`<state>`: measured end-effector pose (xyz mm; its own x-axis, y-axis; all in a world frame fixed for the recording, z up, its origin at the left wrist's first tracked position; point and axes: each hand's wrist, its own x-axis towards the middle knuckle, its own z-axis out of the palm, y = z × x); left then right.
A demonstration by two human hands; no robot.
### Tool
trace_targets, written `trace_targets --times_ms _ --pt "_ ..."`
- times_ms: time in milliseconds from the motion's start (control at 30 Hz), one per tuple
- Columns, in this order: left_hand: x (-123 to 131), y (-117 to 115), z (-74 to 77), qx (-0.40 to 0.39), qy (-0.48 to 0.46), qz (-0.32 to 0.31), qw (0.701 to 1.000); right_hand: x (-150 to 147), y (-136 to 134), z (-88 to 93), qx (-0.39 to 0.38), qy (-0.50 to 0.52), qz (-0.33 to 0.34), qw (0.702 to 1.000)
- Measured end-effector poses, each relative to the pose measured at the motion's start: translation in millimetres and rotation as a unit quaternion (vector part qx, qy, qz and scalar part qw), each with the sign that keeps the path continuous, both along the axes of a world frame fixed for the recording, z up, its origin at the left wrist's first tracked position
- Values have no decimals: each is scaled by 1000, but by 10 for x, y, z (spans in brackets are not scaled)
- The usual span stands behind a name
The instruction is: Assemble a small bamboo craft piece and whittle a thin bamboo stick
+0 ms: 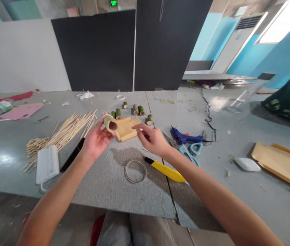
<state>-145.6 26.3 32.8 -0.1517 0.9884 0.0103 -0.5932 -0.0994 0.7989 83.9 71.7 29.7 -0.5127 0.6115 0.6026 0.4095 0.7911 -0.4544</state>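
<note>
My left hand (98,140) is closed round a short bamboo tube (111,123), tilted so its hollow cut end faces me. My right hand (153,137) hovers to the right of it, index finger stretched towards the tube and thumb apart, nothing visible in it. Behind and below both hands lies a tan paper tray (128,130) with folded edges. Several green bamboo pieces (141,110) stand or lie behind the tray. On the table nearer me are a round ring (135,171) and a yellow-handled tool (169,171), partly under my right forearm.
Bamboo sticks (69,128) are heaped at the left, beside a white power bank (47,164) and a dark phone (71,158). At the right lie a blue glue gun (185,136), light-blue scissors (196,148) and a brown cardboard piece (283,164). Dark panels (96,51) rise behind the table.
</note>
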Motion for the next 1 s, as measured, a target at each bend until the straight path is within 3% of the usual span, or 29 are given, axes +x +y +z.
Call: trace_targets --times_ms 300,467,767,1000 --pt "53 -86 65 43 36 -13 998 -21 -10 -52 4 -20 8 1000" --pt "54 -85 68 33 -5 -27 999 -27 -12 -64 0 -26 10 1000" --pt "40 -57 30 31 24 -2 999 -35 -5 -88 4 -45 14 999" --pt "86 -98 98 30 -91 -23 995 -43 -24 -94 -9 -61 6 998"
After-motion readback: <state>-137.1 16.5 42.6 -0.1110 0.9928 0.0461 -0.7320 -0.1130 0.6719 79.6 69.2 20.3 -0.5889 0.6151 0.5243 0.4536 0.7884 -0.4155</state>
